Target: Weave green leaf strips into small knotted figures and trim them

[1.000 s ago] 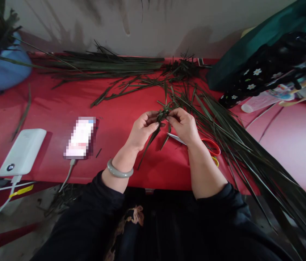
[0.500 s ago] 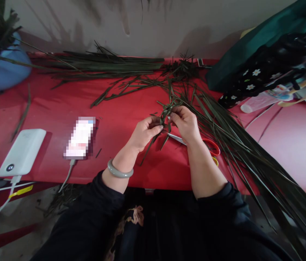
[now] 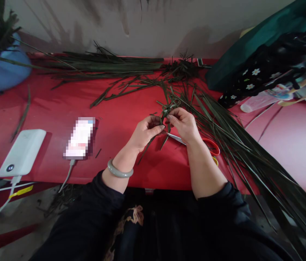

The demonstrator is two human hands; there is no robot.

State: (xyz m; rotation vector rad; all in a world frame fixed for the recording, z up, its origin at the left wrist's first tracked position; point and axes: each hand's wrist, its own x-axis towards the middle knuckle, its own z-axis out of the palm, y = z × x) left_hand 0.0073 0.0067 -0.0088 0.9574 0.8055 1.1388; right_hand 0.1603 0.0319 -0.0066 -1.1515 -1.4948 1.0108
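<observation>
Between my hands is a small woven piece of green leaf strips (image 3: 166,107), with loops at its top and loose strip ends hanging below. My left hand (image 3: 147,131), a grey bangle (image 3: 120,169) on its wrist, pinches the lower left part of it. From the other side my right hand (image 3: 183,123) grips it with thumb and fingers. Under my right wrist lie scissors with red handles (image 3: 213,145), their blade tips pointing left; the wrist hides their middle. A bit of yellow handle (image 3: 216,160) shows beside them.
Long leaf strips (image 3: 239,145) run down the right side and over the table edge. More lie along the back (image 3: 101,65). At left are a white power bank (image 3: 24,152), a phone (image 3: 80,138) and a blue container (image 3: 3,74). A black flowered umbrella (image 3: 261,72) lies at right.
The woven piece has turned slightly, and its upper strip now leans further left. My right fingers have shifted a little left and down on it. My left hand keeps its grip.
</observation>
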